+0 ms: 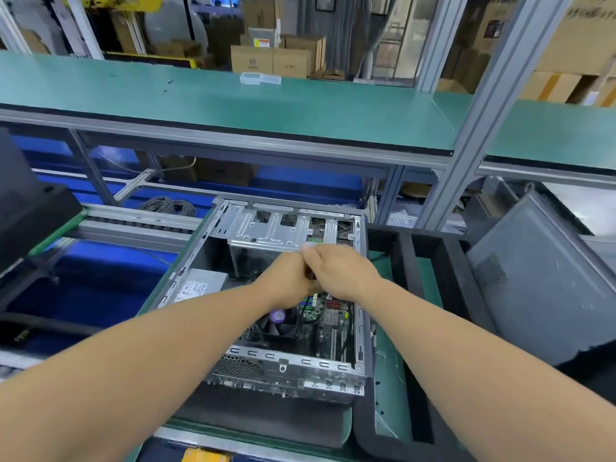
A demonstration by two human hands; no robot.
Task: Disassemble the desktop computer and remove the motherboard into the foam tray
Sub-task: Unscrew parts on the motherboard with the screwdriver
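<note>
We have the case lying open on the green bench, near its front edge, with the board still seated in the case floor under the fan. Both hands meet over the middle of the case, just below the drive cage: our left hand and right hand are curled, knuckles touching, but we cannot tell what, if anything, they pinch. We judge we are still freeing something above the board. Next we must clear cables and screws before lifting it to the black foam tray at the case's right side.
</note>
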